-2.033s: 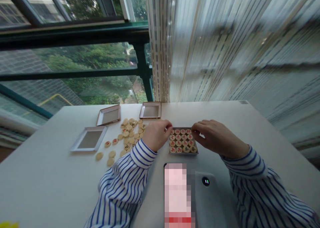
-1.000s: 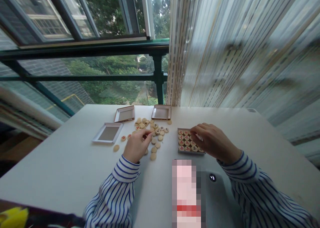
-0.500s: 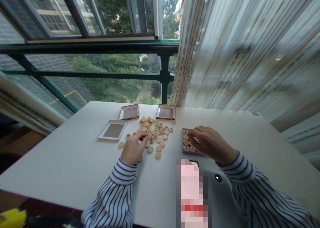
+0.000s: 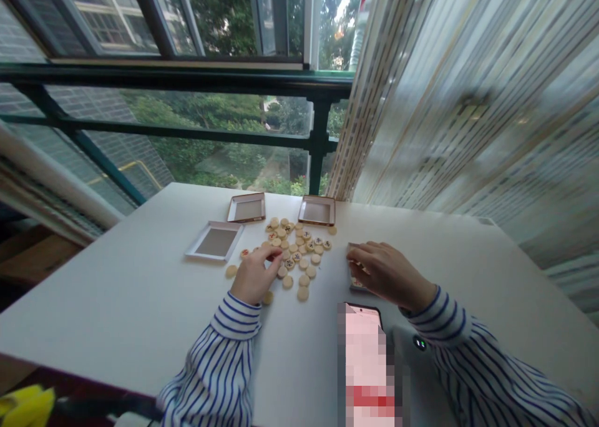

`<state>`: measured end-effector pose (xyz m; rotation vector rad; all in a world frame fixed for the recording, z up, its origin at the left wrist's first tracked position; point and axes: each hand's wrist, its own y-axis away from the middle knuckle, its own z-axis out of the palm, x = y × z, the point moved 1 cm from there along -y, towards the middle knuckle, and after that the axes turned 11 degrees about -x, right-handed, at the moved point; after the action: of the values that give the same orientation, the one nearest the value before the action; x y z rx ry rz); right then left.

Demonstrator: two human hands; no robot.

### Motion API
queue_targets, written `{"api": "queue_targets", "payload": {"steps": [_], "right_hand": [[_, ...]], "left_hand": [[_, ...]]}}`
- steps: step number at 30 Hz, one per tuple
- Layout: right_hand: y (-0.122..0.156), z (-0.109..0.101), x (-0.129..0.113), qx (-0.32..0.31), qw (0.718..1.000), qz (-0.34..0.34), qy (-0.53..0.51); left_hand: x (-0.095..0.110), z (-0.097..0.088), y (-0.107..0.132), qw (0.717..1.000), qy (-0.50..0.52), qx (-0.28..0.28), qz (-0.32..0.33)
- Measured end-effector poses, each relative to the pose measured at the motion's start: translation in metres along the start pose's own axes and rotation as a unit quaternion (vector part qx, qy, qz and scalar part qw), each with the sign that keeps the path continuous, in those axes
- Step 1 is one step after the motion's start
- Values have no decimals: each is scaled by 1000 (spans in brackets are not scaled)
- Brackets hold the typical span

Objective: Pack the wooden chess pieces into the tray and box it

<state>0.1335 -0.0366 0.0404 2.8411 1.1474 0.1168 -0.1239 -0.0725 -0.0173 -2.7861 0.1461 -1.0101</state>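
Several round wooden chess pieces [image 4: 296, 252] lie loose on the white table [image 4: 116, 289]. My left hand [image 4: 254, 276] rests among them at their left edge, fingers curled in a pinch on one piece. My right hand [image 4: 386, 274] lies over a small tray of chess pieces [image 4: 354, 283], covering most of it, with the fingers bent down onto the pieces inside. What those fingers hold, if anything, is hidden. Both arms wear blue-and-white striped sleeves.
Three shallow box halves stand beyond the pieces: a white one [image 4: 215, 241] at the left and two brown-rimmed ones [image 4: 246, 208] [image 4: 317, 210] behind. A phone [image 4: 369, 358] and a grey device with a green light [image 4: 420, 343] lie near me. Window railing and a striped curtain [image 4: 468, 102] stand behind the table.
My left hand left the tray and moved left into the loose pieces, closing on one. My right hand slid further over the tray. The view swung left and upward.
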Motion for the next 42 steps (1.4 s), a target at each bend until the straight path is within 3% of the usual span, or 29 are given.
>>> {"api": "queue_targets", "payload": {"steps": [8, 17, 27, 42], "right_hand": [[-13, 8, -9, -32, 999, -37, 1], [-35, 23, -26, -65, 994, -82, -37], [-53, 35, -38, -78, 990, -107, -41], [-58, 44, -41, -79, 991, -107, -17]], "left_hand": [[-7, 15, 3, 998, 15, -21, 61], [-8, 24, 3, 996, -15, -13, 86], [-6, 30, 2, 995, -17, -7, 100], [-3, 34, 4, 995, -17, -17, 101]]}}
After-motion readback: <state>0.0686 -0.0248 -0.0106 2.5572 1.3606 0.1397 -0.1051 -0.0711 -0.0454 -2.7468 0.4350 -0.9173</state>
